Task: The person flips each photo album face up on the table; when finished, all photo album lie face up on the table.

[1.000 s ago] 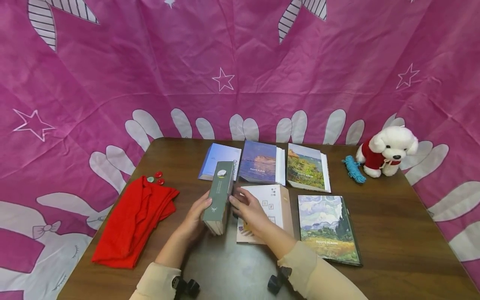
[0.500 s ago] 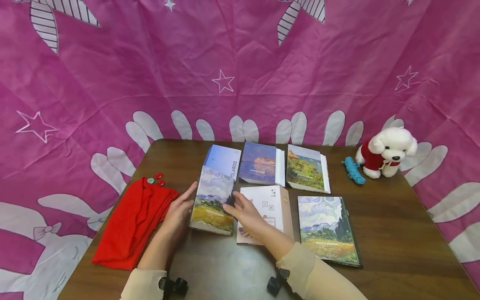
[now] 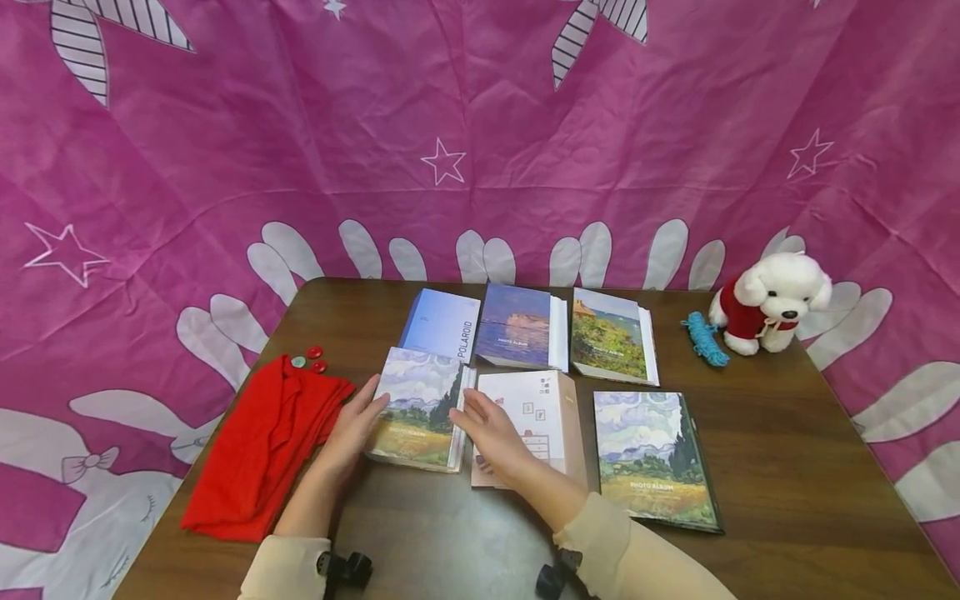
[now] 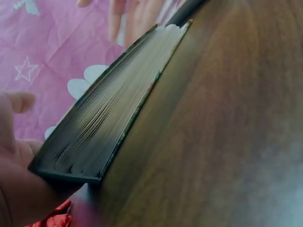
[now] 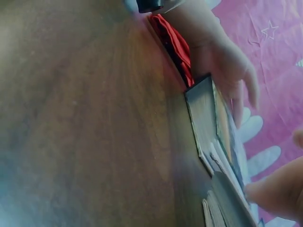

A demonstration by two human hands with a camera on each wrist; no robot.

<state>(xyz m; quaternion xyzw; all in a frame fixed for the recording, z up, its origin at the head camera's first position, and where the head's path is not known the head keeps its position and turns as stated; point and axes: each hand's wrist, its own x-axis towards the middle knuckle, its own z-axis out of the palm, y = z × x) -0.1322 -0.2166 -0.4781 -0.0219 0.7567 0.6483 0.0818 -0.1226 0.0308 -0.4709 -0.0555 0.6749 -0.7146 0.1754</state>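
Two hands flat against one photo album (image 3: 417,408), lying cover-up on the table (image 3: 787,467) just left of frame centre. Left hand (image 3: 348,429) pressed along its left edge with fingers straight, right hand (image 3: 491,433) resting at its right edge, fingers relaxed, over a pale album (image 3: 547,400). Just left, touching the left hand, a red cloth (image 3: 266,446) with small buttons (image 3: 311,358) above. More albums (image 3: 525,325) behind and right; at far right, blue cord (image 3: 705,337) beside a white toy dog (image 3: 772,300).
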